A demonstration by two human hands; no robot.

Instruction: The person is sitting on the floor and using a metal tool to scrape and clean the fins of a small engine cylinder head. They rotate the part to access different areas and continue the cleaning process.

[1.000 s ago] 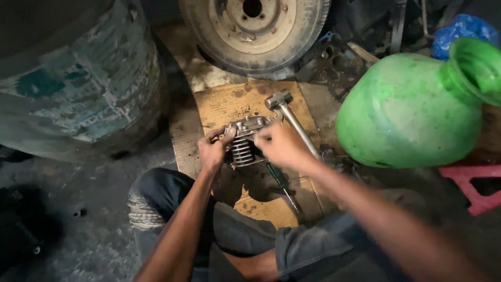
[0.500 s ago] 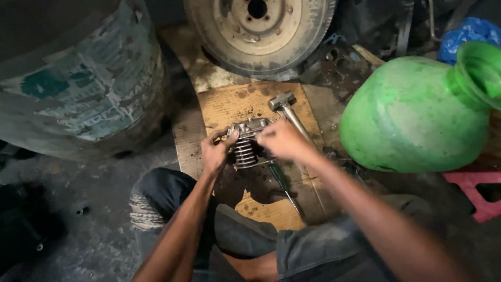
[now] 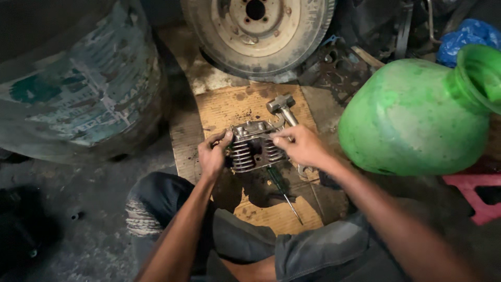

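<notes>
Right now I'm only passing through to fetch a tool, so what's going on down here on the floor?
A person sitting on the ground grips a finned metal engine part with both hands: left hand on its left side, right hand on its right. It rests on a stained wooden board. A hammer and screwdriver lie beside it, a wheel beyond.

Both forearms reach forward from bent knees, converging. The left hand (image 3: 211, 155) curls, fingers bent and thumb up, gripping. The right hand (image 3: 301, 146), just across from it, lies palm-down with its fingers pointing toward the left.
</notes>
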